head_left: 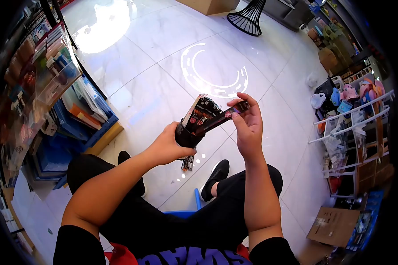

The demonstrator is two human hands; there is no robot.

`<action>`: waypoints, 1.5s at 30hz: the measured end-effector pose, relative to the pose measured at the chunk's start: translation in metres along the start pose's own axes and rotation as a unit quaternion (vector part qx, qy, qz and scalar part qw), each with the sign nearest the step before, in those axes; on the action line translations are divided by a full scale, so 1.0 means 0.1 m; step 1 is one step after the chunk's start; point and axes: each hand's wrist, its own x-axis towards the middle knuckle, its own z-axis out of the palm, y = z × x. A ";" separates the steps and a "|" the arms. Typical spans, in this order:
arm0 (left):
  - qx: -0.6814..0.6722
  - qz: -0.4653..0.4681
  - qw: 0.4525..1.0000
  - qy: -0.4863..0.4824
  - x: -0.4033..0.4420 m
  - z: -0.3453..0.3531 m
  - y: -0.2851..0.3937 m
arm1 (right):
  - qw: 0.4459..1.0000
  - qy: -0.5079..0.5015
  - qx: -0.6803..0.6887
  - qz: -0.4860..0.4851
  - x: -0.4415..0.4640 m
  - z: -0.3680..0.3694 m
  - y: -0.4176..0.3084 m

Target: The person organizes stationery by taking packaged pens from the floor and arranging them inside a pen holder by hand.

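My left hand (167,143) is wrapped round a black cup (186,136), which leans to the right in front of my knees. Several slim, dark printed packets (202,109) stand up out of its mouth. Between the thumb and fingers of my right hand (249,126) is the upper end of a long, narrow dark packet (221,118) with pink marks. Its lower end reaches the cup's mouth; whether it is inside is hard to see. Just below the cup, a few thin sticks (188,163) show, partly hidden by my left hand.
On the left stands a shelf with clear bins (57,86) and blue trays (90,132) of stationery. A white rack (353,119) with toys and bags is on the right, a cardboard box (333,226) below it. A black wire stand (247,20) rests on the tiled floor (150,97).
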 end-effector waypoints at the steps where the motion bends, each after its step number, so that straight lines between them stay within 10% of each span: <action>1: 0.008 0.007 1.000 0.001 0.01 0.00 -0.03 | 1.000 0.006 -0.013 -0.010 -0.01 0.04 -0.01; 10: -0.002 0.033 0.999 -0.018 -0.03 -0.01 0.05 | 0.877 0.040 -0.411 -0.248 0.01 0.08 -0.02; 13: -0.030 0.069 0.997 -0.028 -0.05 0.00 0.07 | 0.990 0.105 -0.088 -0.010 0.12 -0.08 0.16; 18: -0.080 0.092 0.987 -0.102 -0.09 -0.03 0.14 | 0.935 -0.152 0.023 0.320 0.02 -0.17 0.51; 45: 0.038 0.014 0.998 0.040 -0.06 0.04 -0.02 | 0.993 0.076 0.002 0.091 0.03 -0.17 0.11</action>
